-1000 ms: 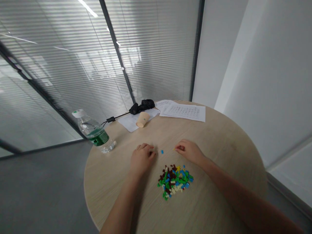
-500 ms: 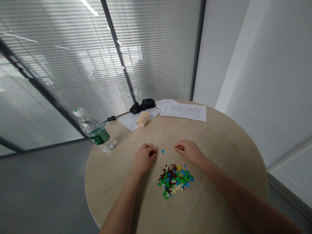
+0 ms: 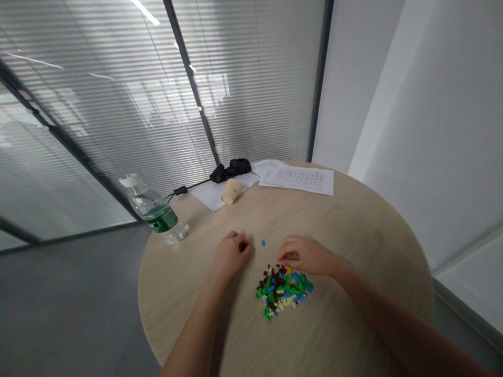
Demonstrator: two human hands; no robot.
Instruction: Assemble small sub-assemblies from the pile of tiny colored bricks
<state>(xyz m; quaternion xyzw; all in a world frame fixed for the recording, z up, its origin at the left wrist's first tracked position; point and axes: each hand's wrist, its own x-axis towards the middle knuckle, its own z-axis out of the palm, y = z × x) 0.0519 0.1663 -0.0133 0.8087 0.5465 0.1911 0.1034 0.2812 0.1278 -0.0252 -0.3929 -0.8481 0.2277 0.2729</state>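
Round table [image 3: 365, 230], pale wood top, pushed up by a window with blinds [image 3: 267, 78]; white wall [image 3: 440, 120] on the right. Near the middle, a loose pile of small toy bricks [image 3: 283, 294]: green, blue, brown, cream, some yellow. Right hand [image 3: 308, 255] comes in low over the pile's far edge, fingers bent in toward the thumb with a dark hollow between; cannot tell whether the tips meet or have hold of a brick. This hand crowds the yellow bricks at that edge. One tiny yellow piece [image 3: 281, 239] lies apart, just beyond its knuckles. Left hand [image 3: 231, 254] rests on the table left of the pile, fingers curled round into a loop; contents, if any, cannot be made out. A single blue brick [image 3: 263, 243] sits between the hands, nearer the left. Farther off, well away from the bricks: water bottle [image 3: 159, 215] at the left rim, paper cup [image 3: 231, 191] on its side over a loose sheet [image 3: 207, 196], black bundle [image 3: 238, 167] with cord behind it, printed papers [image 3: 304, 180] to the right.
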